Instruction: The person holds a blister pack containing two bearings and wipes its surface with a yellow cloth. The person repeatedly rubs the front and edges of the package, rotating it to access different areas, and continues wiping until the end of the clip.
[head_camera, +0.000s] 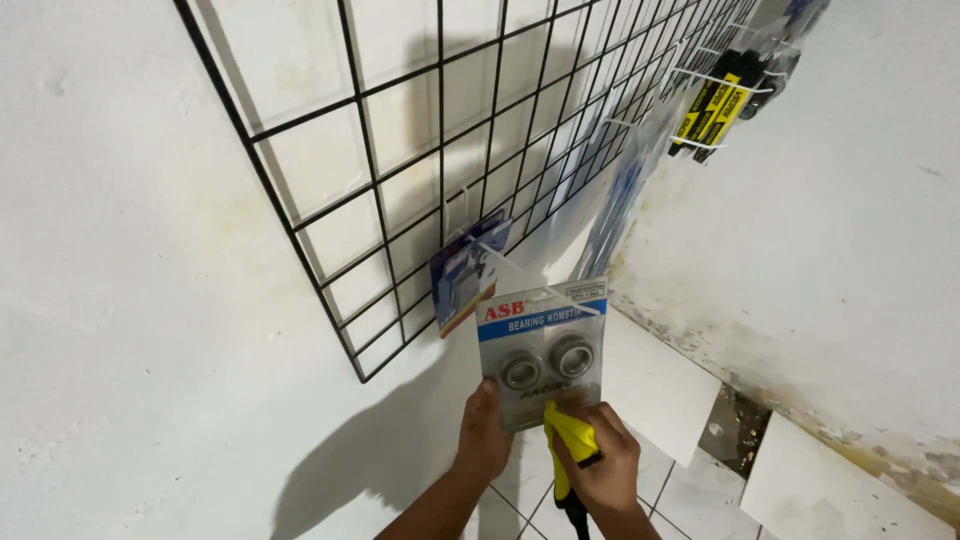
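Fingers of the left hand (484, 437) pinch the lower left corner of a blister card (541, 350) holding two round metal bearings, which hangs on a white hook at the bottom edge of the black wire grid (440, 170) on the wall. The right hand (600, 462) has its grip pressed around a yellow-and-black tool (570, 440), its yellow end touching the card's lower edge. Another packet (462, 275) hangs just behind the card.

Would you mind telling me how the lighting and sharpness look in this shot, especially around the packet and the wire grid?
Head view: hard light throws a dark shadow of the arms onto the white wall; the blister pack in the left hand is sharp, its plastic slightly glossy; the wire grid bows from wide-angle distortion; the yellow-black items hanging at the far end are soft; the right hand holds a yellow tool.
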